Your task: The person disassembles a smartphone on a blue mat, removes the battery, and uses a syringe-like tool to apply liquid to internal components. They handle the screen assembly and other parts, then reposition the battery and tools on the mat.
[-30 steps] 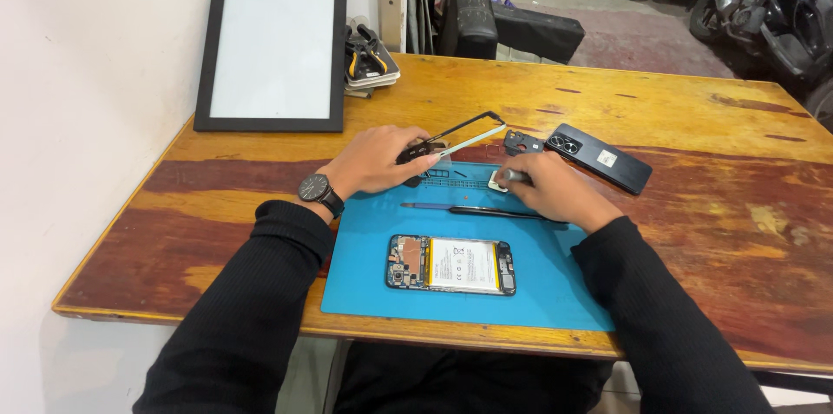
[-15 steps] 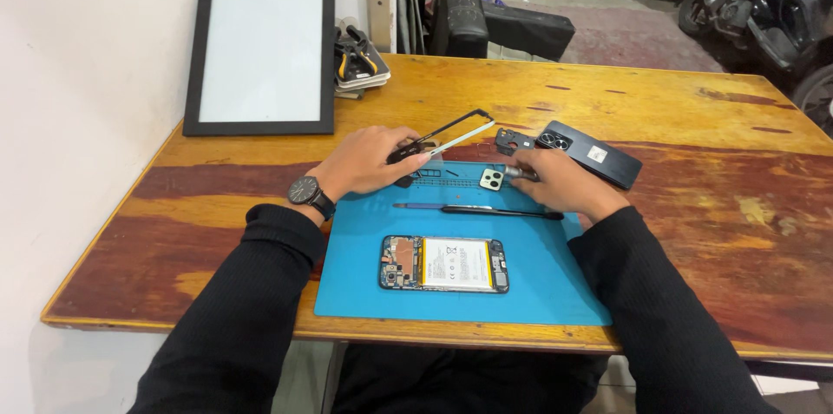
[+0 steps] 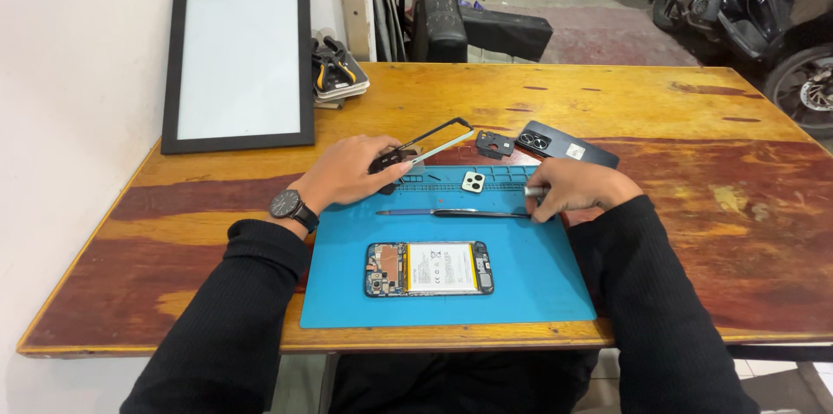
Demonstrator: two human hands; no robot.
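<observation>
Head view: a thin black frame [image 3: 431, 141] is pinched at its near end by the left hand [image 3: 351, 173], fingers closed, above the blue mat [image 3: 538, 284]. A slim tool [image 3: 451, 213] lying on the mat is gripped at its end by the right hand [image 3: 577, 190]. The opened phone [image 3: 429, 268] lies nearer, untouched.

Well beyond the left hand, leaning on the wall: a black-framed white board [image 3: 239, 65]. Just right of it, pliers with yellow-and-black handles [image 3: 337, 72] on a small pad. Beyond the right hand, a dark phone back cover [image 3: 568, 147], camera rings up, with a small black bracket [image 3: 494, 144] beside. Further off, past the wooden table [image 3: 694, 119], a black seat cushion [image 3: 486, 28] and parked motorbikes [image 3: 755, 6].
</observation>
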